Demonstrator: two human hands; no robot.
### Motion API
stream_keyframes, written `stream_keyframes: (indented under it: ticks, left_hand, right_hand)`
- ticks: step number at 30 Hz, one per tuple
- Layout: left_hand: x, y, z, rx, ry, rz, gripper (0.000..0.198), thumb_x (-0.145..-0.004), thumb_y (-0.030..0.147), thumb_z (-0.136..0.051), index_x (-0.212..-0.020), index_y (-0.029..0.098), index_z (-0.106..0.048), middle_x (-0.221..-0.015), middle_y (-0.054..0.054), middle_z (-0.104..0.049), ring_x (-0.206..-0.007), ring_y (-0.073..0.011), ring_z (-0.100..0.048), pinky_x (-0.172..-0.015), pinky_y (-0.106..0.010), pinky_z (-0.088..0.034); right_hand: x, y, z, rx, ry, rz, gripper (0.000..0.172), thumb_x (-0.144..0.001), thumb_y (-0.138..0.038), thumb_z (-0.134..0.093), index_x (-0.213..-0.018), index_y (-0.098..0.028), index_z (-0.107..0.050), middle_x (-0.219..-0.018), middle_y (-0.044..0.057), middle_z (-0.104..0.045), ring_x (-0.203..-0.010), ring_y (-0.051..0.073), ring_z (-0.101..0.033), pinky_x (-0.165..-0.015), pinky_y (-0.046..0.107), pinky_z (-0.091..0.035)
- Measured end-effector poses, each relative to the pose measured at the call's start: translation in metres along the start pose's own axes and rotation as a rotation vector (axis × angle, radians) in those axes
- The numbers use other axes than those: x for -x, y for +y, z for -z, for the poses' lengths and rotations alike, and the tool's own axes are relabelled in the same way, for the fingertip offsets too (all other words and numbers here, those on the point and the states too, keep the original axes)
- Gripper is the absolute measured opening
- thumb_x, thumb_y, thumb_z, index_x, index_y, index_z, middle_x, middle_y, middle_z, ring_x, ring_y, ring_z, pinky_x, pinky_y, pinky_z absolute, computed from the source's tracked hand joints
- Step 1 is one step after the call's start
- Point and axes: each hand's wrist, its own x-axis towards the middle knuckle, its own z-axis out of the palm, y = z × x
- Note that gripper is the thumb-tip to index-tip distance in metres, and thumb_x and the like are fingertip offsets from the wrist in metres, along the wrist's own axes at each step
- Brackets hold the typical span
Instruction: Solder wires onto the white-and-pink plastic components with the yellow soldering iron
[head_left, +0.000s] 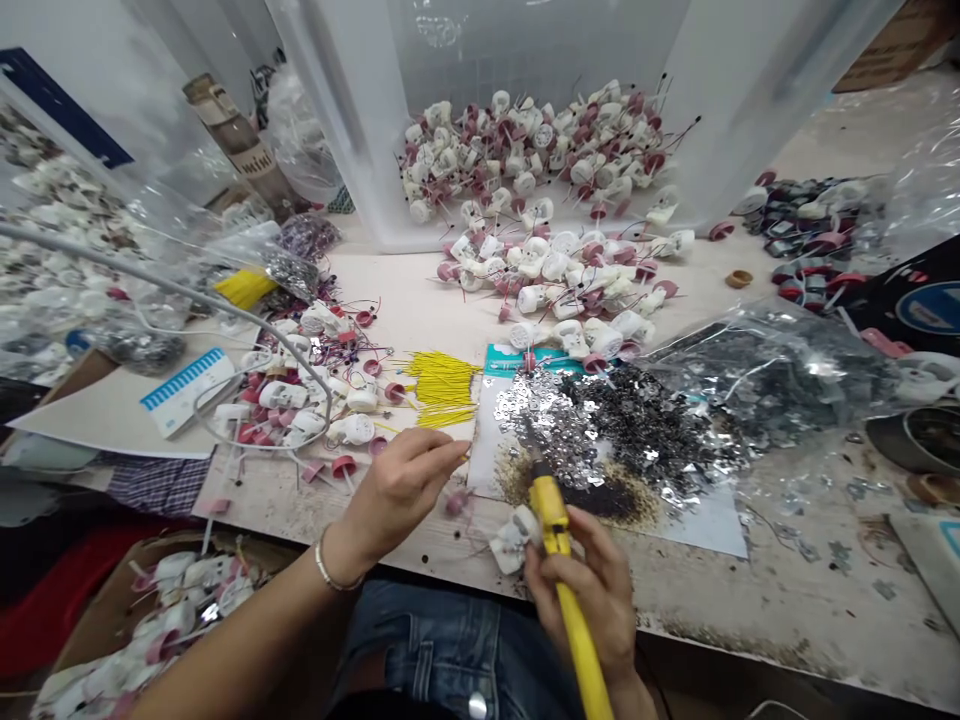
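Note:
My right hand (pixel 589 590) is closed around a yellow tool (pixel 553 520) like a power screwdriver, its slim dark tip over the small silvery metal plates (pixel 559 425). A white plastic part (pixel 513 541) touches the fingers of the same hand; how firmly it is held I cannot tell. My left hand (pixel 409 490) is pinched, thumb against forefinger, just below the bundle of yellow wires (pixel 442 388). Whatever its fingertips hold is too small to name. Dark small pieces (pixel 652 430) lie right of the plates, and tiny brass-coloured bits (pixel 637 500) are scattered below them.
Behind, a translucent bin (pixel 360 150) lies with white and pink parts (pixel 540 150) spilling out. More parts (pixel 300 400) are heaped at left, under a white looped cable (pixel 247 318). A plastic bag (pixel 795 370) of metal pieces is at right; a filled carton (pixel 97 610) is below left.

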Motion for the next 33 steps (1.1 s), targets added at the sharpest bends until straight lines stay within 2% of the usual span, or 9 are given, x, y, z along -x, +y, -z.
stream_keyframes:
  ticks: [5,7,10,13,16,20,23,27,33]
  left_hand:
    - [0.027,0.003,0.001,0.067,-0.160,-0.276,0.020,-0.092,0.009,-0.053,-0.108,0.014,-0.064,-0.072,-0.003,-0.068,-0.061,-0.0119,-0.058,-0.057,-0.023,-0.049]
    - [0.033,0.014,-0.010,0.251,-0.176,-0.217,0.016,-0.094,0.014,-0.053,-0.103,0.014,-0.067,-0.075,-0.005,-0.069,-0.064,-0.0118,-0.061,-0.058,-0.022,-0.051]
    - [0.033,0.030,-0.029,0.483,-0.120,0.035,0.015,-0.091,0.022,-0.059,-0.088,0.014,-0.072,-0.081,-0.009,-0.071,-0.073,-0.0137,-0.068,-0.066,-0.022,-0.056]
    - [0.027,0.037,-0.041,0.545,-0.073,0.245,0.009,-0.085,0.020,-0.067,-0.082,0.013,-0.073,-0.074,-0.006,-0.073,-0.066,-0.0132,-0.068,-0.065,-0.020,-0.055]
    - [0.022,0.037,-0.041,0.520,-0.125,0.256,0.010,-0.085,0.017,-0.066,-0.081,0.013,-0.074,-0.071,-0.005,-0.073,-0.064,-0.0129,-0.067,-0.063,-0.020,-0.053]
    - [0.019,0.038,-0.034,0.524,-0.224,0.267,0.015,-0.088,0.014,-0.060,-0.085,0.012,-0.075,-0.077,-0.007,-0.072,-0.071,-0.0135,-0.066,-0.067,-0.020,-0.051]
    - [0.019,0.040,-0.031,0.539,-0.281,0.337,0.012,-0.086,0.013,-0.063,-0.083,0.013,-0.075,-0.076,-0.006,-0.072,-0.071,-0.0131,-0.065,-0.068,-0.020,-0.050]
    - [0.020,0.040,-0.030,0.550,-0.342,0.408,0.013,-0.085,0.011,-0.062,-0.086,0.014,-0.075,-0.077,-0.005,-0.072,-0.073,-0.0135,-0.065,-0.070,-0.022,-0.050]
    - [0.025,0.045,-0.028,0.422,-0.271,0.392,0.013,-0.084,0.013,-0.062,-0.082,0.016,-0.074,-0.096,-0.009,-0.066,-0.093,-0.0194,-0.063,-0.086,-0.032,-0.050]
  right_hand:
    - [-0.019,0.003,0.000,0.101,0.105,-0.142,0.018,-0.077,-0.011,-0.069,-0.076,-0.019,-0.053,-0.118,0.007,-0.052,-0.105,0.014,-0.062,-0.080,0.023,-0.058]
    - [-0.021,0.005,-0.003,0.102,0.104,-0.116,0.017,-0.078,-0.011,-0.068,-0.076,-0.019,-0.053,-0.118,0.006,-0.051,-0.103,0.013,-0.062,-0.079,0.023,-0.058]
    - [-0.020,0.007,-0.009,0.079,0.065,-0.063,0.014,-0.080,-0.009,-0.065,-0.078,-0.019,-0.054,-0.119,0.007,-0.049,-0.103,0.014,-0.062,-0.079,0.024,-0.058]
    - [-0.018,0.006,-0.009,0.007,0.002,-0.054,0.013,-0.079,-0.015,-0.067,-0.082,-0.019,-0.055,-0.124,0.010,-0.047,-0.109,0.019,-0.060,-0.083,0.032,-0.059]
    - [-0.019,-0.001,-0.007,-0.116,0.008,-0.101,0.021,-0.076,-0.019,-0.072,-0.081,-0.019,-0.052,-0.124,0.010,-0.047,-0.109,0.020,-0.061,-0.081,0.033,-0.061]
    - [-0.019,-0.009,-0.008,-0.101,0.107,-0.220,0.021,-0.078,-0.007,-0.067,-0.075,-0.019,-0.051,-0.115,0.006,-0.051,-0.104,0.015,-0.064,-0.076,0.025,-0.062]
    - [-0.016,-0.010,-0.009,-0.100,0.154,-0.109,0.021,-0.076,0.001,-0.065,-0.076,-0.017,-0.054,-0.122,0.007,-0.049,-0.106,0.016,-0.063,-0.079,0.026,-0.061]
    - [-0.012,-0.010,-0.005,-0.202,-0.011,0.000,0.018,-0.079,0.001,-0.057,-0.077,-0.017,-0.058,-0.123,0.007,-0.050,-0.099,0.017,-0.066,-0.070,0.024,-0.062]
    - [-0.012,-0.016,0.002,-0.219,0.086,-0.090,0.022,-0.075,0.005,-0.059,-0.076,-0.017,-0.055,-0.121,0.008,-0.053,-0.095,0.018,-0.068,-0.068,0.027,-0.062]
